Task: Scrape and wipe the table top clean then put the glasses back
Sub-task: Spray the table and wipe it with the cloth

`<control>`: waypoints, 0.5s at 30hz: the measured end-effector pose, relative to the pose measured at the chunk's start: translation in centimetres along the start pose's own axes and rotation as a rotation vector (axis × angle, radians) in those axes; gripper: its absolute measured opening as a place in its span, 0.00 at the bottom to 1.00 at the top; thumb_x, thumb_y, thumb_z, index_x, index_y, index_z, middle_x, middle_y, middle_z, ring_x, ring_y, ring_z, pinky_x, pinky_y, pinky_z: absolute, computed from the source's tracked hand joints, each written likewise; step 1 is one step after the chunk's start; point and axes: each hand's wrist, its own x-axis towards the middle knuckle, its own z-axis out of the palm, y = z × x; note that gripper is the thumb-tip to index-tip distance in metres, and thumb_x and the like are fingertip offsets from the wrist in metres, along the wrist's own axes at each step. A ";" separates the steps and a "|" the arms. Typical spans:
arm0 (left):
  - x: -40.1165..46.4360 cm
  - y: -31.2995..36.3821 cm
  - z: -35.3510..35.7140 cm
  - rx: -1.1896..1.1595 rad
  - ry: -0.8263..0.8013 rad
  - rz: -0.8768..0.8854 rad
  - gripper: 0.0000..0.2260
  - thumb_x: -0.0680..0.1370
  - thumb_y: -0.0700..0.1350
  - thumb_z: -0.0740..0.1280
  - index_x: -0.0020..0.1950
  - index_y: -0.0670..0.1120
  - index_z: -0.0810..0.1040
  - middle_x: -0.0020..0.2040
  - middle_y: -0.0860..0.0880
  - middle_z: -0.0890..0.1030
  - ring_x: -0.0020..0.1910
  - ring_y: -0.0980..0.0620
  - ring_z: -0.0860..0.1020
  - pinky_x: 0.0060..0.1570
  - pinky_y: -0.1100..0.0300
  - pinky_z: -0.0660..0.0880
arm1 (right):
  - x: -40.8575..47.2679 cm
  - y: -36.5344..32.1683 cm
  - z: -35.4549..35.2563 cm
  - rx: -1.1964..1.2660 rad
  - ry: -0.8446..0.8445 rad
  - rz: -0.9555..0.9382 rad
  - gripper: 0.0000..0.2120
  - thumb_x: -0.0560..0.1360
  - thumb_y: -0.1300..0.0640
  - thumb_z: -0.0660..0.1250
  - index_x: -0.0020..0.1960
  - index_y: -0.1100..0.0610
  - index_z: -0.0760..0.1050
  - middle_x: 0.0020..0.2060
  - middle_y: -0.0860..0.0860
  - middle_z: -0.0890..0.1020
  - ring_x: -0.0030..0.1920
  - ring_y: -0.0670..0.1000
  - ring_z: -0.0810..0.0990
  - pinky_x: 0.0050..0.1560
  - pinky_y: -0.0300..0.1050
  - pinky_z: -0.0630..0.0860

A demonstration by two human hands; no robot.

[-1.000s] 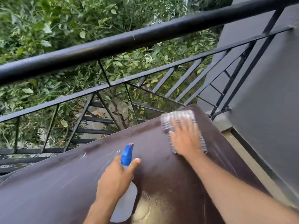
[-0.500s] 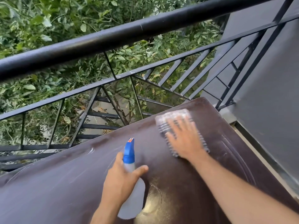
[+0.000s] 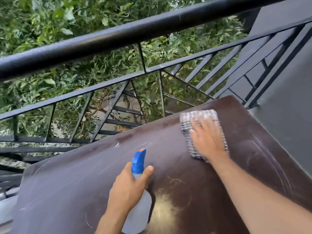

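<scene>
Right hand [image 3: 206, 138], fingers flat, is pressing the cloth [image 3: 199, 119] onto the table [image 3: 67, 191] at its far corner, wiping. Left hand [image 3: 128, 188] is gripping the spray bottle [image 3: 139, 166], ready. Glasses not visible.

Left hand [image 3: 127, 188] curled in a grip, thumb raised alongside, forearm entering from below. Right hand [image 3: 206, 139] flat, palm down, fingers spread forward, arm stretched in from lower right.

No text, brand or number can be read here. The spray bottle [image 3: 137, 196] carries a small orange mark at the tip of its blue nozzle, too blurred to make out as lettering.
</scene>
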 end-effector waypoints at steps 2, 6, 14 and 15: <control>0.2 -0.4 -0.4 -0.019 0.006 -0.005 0.20 0.73 0.69 0.63 0.45 0.53 0.76 0.34 0.54 0.83 0.39 0.54 0.82 0.47 0.53 0.78 | -1.9 -4.6 0.2 0.019 -0.012 -0.157 0.27 0.82 0.43 0.45 0.80 0.45 0.51 0.80 0.50 0.52 0.80 0.58 0.48 0.78 0.60 0.45; 0.8 -1.6 -1.5 -0.009 0.028 0.015 0.22 0.72 0.71 0.62 0.45 0.52 0.74 0.34 0.54 0.83 0.39 0.53 0.82 0.47 0.51 0.79 | -6.7 -12.3 1.9 0.054 -0.052 -0.481 0.27 0.80 0.43 0.52 0.78 0.44 0.59 0.79 0.51 0.60 0.80 0.58 0.53 0.77 0.64 0.51; 0.8 -2.4 -2.3 -0.056 0.090 -0.027 0.19 0.73 0.70 0.65 0.46 0.55 0.72 0.40 0.53 0.83 0.43 0.51 0.81 0.51 0.49 0.79 | -8.8 -15.8 3.2 0.100 -0.050 -0.559 0.25 0.78 0.45 0.56 0.74 0.45 0.67 0.75 0.49 0.69 0.77 0.58 0.62 0.74 0.61 0.57; 0.7 -2.5 -2.3 -0.049 0.085 -0.037 0.19 0.72 0.69 0.66 0.47 0.56 0.70 0.40 0.54 0.83 0.44 0.51 0.81 0.51 0.49 0.78 | -7.3 -15.4 3.1 0.058 -0.028 -0.534 0.26 0.77 0.46 0.55 0.74 0.46 0.68 0.74 0.51 0.70 0.76 0.60 0.64 0.74 0.62 0.59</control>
